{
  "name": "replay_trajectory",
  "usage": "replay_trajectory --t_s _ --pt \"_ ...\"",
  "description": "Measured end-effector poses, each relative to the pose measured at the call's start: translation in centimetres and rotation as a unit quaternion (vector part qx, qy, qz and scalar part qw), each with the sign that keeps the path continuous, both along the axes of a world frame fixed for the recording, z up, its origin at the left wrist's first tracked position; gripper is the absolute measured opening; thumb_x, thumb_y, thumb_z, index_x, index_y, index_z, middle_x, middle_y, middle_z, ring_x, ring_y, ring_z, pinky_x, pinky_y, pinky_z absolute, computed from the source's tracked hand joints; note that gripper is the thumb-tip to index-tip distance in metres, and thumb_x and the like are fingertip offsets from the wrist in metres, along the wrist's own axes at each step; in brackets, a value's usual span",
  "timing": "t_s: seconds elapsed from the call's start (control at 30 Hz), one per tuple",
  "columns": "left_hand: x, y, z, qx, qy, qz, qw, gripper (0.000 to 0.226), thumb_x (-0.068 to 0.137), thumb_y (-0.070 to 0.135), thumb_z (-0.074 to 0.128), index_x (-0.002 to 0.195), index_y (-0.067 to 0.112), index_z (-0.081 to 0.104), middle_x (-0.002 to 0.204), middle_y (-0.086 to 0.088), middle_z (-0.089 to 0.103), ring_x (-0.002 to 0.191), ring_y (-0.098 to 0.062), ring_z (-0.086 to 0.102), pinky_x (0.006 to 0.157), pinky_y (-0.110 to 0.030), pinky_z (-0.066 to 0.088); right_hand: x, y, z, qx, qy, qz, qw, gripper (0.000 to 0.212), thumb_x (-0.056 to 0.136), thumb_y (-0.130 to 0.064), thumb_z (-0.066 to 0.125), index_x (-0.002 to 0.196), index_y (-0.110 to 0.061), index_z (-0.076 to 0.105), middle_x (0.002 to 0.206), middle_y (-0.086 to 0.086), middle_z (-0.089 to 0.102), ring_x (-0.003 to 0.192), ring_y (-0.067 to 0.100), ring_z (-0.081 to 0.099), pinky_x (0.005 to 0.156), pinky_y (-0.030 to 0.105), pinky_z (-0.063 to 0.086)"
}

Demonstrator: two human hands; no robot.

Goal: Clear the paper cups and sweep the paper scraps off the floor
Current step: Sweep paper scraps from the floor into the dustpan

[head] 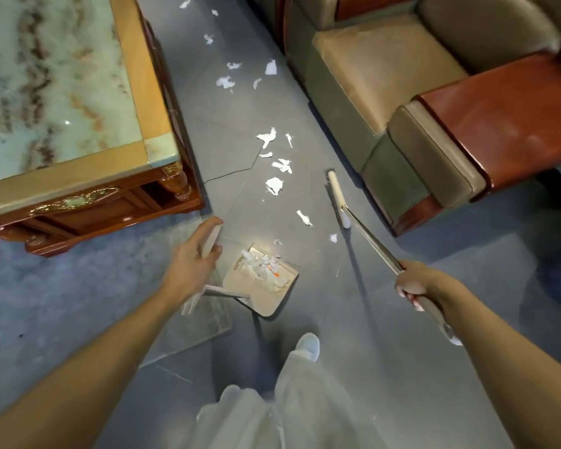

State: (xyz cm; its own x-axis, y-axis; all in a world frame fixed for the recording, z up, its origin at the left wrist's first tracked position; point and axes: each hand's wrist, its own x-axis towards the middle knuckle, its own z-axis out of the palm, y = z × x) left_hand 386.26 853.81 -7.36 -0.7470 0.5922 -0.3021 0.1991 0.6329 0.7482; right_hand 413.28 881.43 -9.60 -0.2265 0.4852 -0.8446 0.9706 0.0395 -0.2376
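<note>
Pale trousers (272, 416) and a white shoe (308, 345) fill the bottom of the view, with both bare forearms reaching out above them. Right hand (415, 283) is wrapped tight around the shiny metal broom handle (373, 241), fingers fully curled. From that grip the handle runs forward and down to the long cream broom head (336, 196), which rests on the grey tiled floor (353, 319) close to the base of the tan armchair with red-brown wooden arms (386, 76). Left hand (191, 260) has its fingers curled round the flat beige top of the upright dustpan handle (212, 238). Just below and inward of it sits the beige plastic dustpan (272, 303), holding a heap of crumpled white paper (259, 264).

Between the two grips and beyond them lie the torn white paper scraps (274, 185), a loose trail running away between the armchair and the marble-topped wooden table (136, 92). A few small bits (304, 218) lie just beside the broom head. No paper cups are in view.

Sweeping looks partly done, with most of the trail left. Light scraps may scatter or flutter under the armchair if the broom stroke is quick. Should the dustpan lip lift off the tile, paper would slide underneath it. Tilting the pan could spill the heap.
</note>
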Motion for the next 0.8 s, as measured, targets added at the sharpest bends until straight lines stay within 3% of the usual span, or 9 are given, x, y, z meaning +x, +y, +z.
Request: replay_trajectory --t_s 0.1,0.2,0.33,0.57,0.8 --pt "-0.6 1.9 -0.5 0.001 -0.012 0.019 1.0 0.044 0.096 0.01 0.052 0.133 0.032 0.047 0.135 0.01 0.044 0.101 -0.028 0.06 0.086 -0.044 0.055 -2.0 1.9 -1.6 -0.012 -0.019 0.027 0.999 0.053 0.08 0.012 0.038 0.128 -0.012 0.044 0.057 0.013 0.046 0.04 0.019 0.041 0.041 0.023 0.038" --pt "-1.0 3.9 -0.6 -0.009 -0.011 0.013 1.0 0.044 0.096 0.009 0.051 0.134 0.033 0.045 0.119 0.008 0.047 0.092 -0.027 0.061 0.078 -0.046 0.057 -4.1 2.1 -2.9 -0.052 -0.021 0.054 0.997 0.052 0.081 0.01 0.04 0.128 -0.011 0.046 0.055 0.012 0.046 0.037 0.018 0.04 0.039 0.021 0.038" --pt "-2.4 5.0 -0.7 -0.006 0.006 0.013 1.0 0.046 0.095 0.009 0.053 0.133 0.034 0.046 0.124 0.012 0.047 0.081 -0.027 0.061 0.075 -0.037 0.056 -6.3 -0.2 -2.9 -0.098 -0.021 0.104 0.99 0.063 0.082 0.009 0.039 0.136 -0.024 0.041 0.066 0.014 0.049 0.04 0.017 0.041 0.038 0.019 0.038" --pt "-5.1 4.6 -1.0 -0.002 0.001 -0.01 1.0 0.045 0.095 0.013 0.055 0.129 0.04 0.046 0.128 0.015 0.049 0.081 -0.029 0.061 0.081 -0.042 0.055 -5.2 -3.3 1.5 -0.178 -0.062 0.113 0.975 0.072 0.079 0.007 0.039 0.131 -0.043 0.041 0.066 0.009 0.042 0.042 0.013 0.035 0.042 0.021 0.034" --pt "-6.5 4.0 -0.9 0.028 -0.008 0.034 0.999 0.044 0.096 0.013 0.053 0.13 0.038 0.046 0.124 0.012 0.048 0.087 -0.023 0.061 0.084 -0.046 0.054 -5.6 -2.2 6.1 -0.153 -0.064 0.073 0.983 0.078 0.079 0.007 0.039 0.124 -0.056 0.038 0.062 0.006 0.042 0.041 0.011 0.035 0.043 0.023 0.034"
